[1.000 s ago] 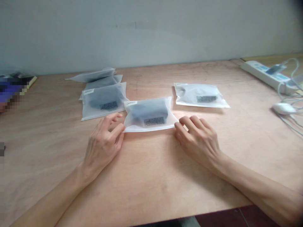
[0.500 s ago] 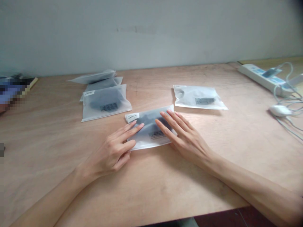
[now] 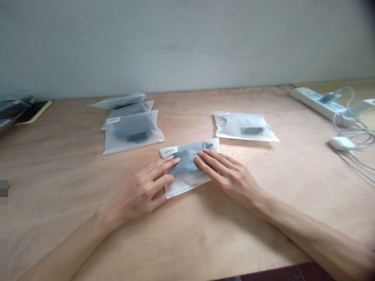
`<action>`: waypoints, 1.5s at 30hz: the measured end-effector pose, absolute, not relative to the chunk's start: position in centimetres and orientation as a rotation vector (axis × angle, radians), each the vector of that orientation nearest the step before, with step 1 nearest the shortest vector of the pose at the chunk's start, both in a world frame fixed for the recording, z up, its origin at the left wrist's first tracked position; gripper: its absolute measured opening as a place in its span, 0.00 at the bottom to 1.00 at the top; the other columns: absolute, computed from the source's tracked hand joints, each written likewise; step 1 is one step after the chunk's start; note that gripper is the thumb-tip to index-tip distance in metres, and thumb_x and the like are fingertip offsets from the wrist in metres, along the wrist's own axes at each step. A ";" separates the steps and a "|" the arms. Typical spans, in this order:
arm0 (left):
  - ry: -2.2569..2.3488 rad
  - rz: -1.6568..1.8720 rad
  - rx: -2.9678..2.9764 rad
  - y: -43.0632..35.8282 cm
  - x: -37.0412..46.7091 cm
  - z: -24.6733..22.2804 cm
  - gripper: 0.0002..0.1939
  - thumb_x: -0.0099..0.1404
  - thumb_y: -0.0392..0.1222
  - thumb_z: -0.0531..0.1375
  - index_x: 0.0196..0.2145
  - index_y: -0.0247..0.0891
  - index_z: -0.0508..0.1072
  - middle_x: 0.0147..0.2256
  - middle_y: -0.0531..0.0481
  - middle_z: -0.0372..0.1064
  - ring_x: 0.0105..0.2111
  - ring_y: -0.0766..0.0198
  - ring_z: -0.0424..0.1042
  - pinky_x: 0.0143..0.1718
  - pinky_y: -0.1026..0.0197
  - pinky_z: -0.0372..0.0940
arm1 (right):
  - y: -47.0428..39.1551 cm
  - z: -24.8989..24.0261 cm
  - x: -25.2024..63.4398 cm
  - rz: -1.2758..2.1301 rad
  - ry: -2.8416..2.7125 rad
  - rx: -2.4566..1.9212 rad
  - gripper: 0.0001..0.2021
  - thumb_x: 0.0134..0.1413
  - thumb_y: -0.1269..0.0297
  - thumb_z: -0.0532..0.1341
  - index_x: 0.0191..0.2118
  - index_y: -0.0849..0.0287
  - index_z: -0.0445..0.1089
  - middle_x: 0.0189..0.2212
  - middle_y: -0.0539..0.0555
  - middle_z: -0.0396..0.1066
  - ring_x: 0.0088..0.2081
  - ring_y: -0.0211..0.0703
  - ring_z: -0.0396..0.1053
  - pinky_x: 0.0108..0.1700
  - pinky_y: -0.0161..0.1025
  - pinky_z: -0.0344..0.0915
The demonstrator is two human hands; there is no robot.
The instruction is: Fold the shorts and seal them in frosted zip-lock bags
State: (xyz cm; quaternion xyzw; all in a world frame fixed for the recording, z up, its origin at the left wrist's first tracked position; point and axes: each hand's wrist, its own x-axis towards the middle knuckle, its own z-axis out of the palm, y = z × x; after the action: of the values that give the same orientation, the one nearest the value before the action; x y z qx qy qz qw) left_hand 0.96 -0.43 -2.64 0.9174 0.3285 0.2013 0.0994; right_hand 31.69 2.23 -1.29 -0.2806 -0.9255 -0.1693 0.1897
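Note:
A frosted plastic bag [image 3: 187, 171] with dark contents, a white label and printed text lies on the wooden table between my hands. My left hand [image 3: 149, 185] rests on the bag's left edge, its fingers spread. From the right, my right hand [image 3: 227, 171] lies over the bag's right part with its fingers stretched out flat, covering some of the printed text. Neither hand is wrapped around anything.
Similar bags [image 3: 133, 130] lie overlapped at the back left. Another bag [image 3: 247, 127] is at the back right. A power strip [image 3: 319, 105] with cables and a white adapter [image 3: 342, 143] sits far right. Dark, phone-like objects [image 3: 33, 111] lie far left.
The bag between my hands has turned slightly, its lower left corner nearer me. My right fingers have come down flatter on it. The whole view has shifted a little.

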 end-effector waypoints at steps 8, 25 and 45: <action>1.216 0.450 2.590 -0.7 0.8 -2.5 0.35 0.77 0.46 0.55 0.75 0.51 0.45 0.76 0.46 0.31 0.75 0.47 0.42 0.71 0.39 0.54 | 4.3 -0.4 34.1 -0.490 -2.300 -0.919 0.31 0.66 0.81 0.55 0.72 0.57 0.58 0.65 0.59 0.68 0.67 0.52 0.64 0.66 0.52 0.67; 1.178 0.264 2.726 -0.2 0.3 -2.9 0.33 0.78 0.50 0.54 0.75 0.53 0.46 0.76 0.49 0.30 0.75 0.46 0.40 0.74 0.40 0.45 | 10.5 -1.8 41.0 -0.481 -2.136 -1.511 0.27 0.61 0.78 0.51 0.65 0.63 0.66 0.63 0.65 0.69 0.66 0.61 0.64 0.67 0.65 0.57; 1.187 0.265 2.723 -0.3 0.5 -2.6 0.33 0.78 0.49 0.53 0.75 0.52 0.47 0.76 0.48 0.32 0.75 0.47 0.41 0.74 0.41 0.46 | 3.0 -2.2 31.5 0.214 -2.708 -0.853 0.33 0.69 0.52 0.59 0.73 0.59 0.55 0.72 0.65 0.53 0.73 0.60 0.50 0.71 0.63 0.52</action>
State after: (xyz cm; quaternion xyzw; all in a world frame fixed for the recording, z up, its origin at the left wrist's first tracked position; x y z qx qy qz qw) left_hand 0.47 -0.32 -2.61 0.9102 0.3967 0.0887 0.0798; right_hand 31.55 2.99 -2.24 -0.2965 -0.9408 0.0745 0.1466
